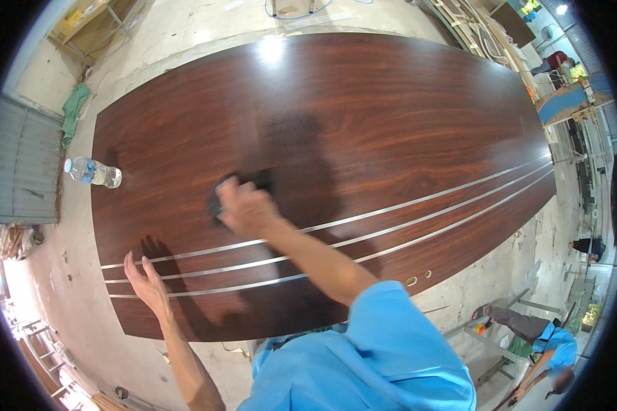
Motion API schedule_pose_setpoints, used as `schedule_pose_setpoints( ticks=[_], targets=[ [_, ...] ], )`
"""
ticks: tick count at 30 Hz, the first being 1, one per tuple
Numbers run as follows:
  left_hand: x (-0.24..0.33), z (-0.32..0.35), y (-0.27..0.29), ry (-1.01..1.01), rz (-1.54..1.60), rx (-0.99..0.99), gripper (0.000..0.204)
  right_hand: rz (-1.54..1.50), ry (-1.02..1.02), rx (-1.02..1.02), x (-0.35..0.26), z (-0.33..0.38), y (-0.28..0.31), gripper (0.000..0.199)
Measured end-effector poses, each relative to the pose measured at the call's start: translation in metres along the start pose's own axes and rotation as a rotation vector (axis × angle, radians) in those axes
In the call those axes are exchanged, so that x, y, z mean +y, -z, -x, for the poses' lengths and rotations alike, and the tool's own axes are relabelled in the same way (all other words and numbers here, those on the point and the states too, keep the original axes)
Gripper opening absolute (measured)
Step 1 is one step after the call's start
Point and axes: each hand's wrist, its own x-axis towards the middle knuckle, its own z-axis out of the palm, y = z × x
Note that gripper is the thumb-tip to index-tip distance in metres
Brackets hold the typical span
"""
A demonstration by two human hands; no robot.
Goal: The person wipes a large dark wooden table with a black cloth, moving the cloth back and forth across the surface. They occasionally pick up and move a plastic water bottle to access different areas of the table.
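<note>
Nearest, the left hand [147, 284] rests open, fingers spread, on the near left part of the glossy dark wood door panel [363, 116], across the three inlaid silver strips [391, 219]. If weight comes onto that palm, it could smear the polished face or catch a strip edge. Just beyond, the right hand [247, 205] presses a dark cloth [219, 198] flat on the panel near its middle, fingers curled over it; the cloth is mostly hidden under the hand. Grit trapped under the cloth would likely scratch the finish, and a long reach could shift the panel on its supports. At the far left edge a clear plastic water bottle [92, 171] lies on its side, half over the edge; a nudge might roll it off or wet the wood. Two small holes [418, 277] sit near the right near edge. Around lies a dusty concrete floor [185, 41], a green rag [74, 113] at left, a blue-shirted person [548, 349] crouching at near right, and workshop frames far right
</note>
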Motion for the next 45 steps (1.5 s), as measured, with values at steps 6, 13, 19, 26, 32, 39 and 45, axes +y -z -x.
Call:
schedule_pose_setpoints(
  ticks=[6,13,19,26,32,39,45],
  targets=[
    [-0.091,-0.04,-0.024,0.013,-0.183,-0.119,0.056,0.458,-0.888,0.308,0.218,0.15,0.129,0.056],
    [-0.162,-0.139,-0.014,0.233,0.213,-0.019,0.073,0.683,-1.149,0.307,0.168,0.109,0.089,0.051],
    [-0.164,-0.259,-0.005,0.115,0.438,0.08,0.086,0.302,-0.232,0.158,-0.148,-0.067,-0.098,0.067],
    [-0.179,-0.319,-0.043,-0.024,0.506,-0.076,0.104,-0.038,0.057,-0.245,-0.277,-0.09,-0.166,0.071],
    [-0.157,-0.327,-0.076,-0.118,0.691,-0.247,0.104,0.518,-0.692,0.278,-0.054,-0.039,-0.045,0.058],
    [-0.124,-0.346,-0.092,0.001,0.689,-0.215,0.079,0.637,-0.573,0.18,-0.101,-0.157,-0.085,0.055],
    [-0.174,-0.328,-0.016,0.171,0.72,-0.077,0.043,-0.116,0.567,-0.036,-0.401,-0.173,-0.221,0.041]
  ],
)
